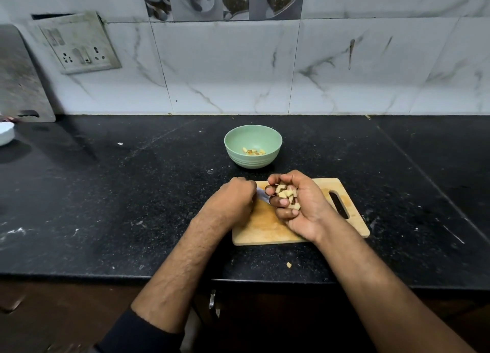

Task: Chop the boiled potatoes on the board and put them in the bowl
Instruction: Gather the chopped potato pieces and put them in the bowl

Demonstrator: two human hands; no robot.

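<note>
Potato pieces [287, 196] lie heaped in the cupped palm of the right hand [299, 206], whose fingers curl up around them above the wooden chopping board [267, 229]. The left hand [233, 201] hovers just beside it at the board's left edge, knuckles up and fingers curled under; a sliver of pale blade [261, 195] shows between the two hands, but whether the left hand grips it cannot be told, since its fingers are hidden.

Beyond the board, a little apart from it, stands a pale green bowl [253, 147] with a few chopped pieces [253, 151] on its bottom. At the far left edge of the counter part of a white dish [5, 133] shows.

The pieces in the hand are small, rough cubes, pale yellow inside, some with a strip of brownish-red skin. One stray piece [289, 265] lies on the black counter [132, 193] just in front of the board. The board has a slot handle at its right end.
</note>
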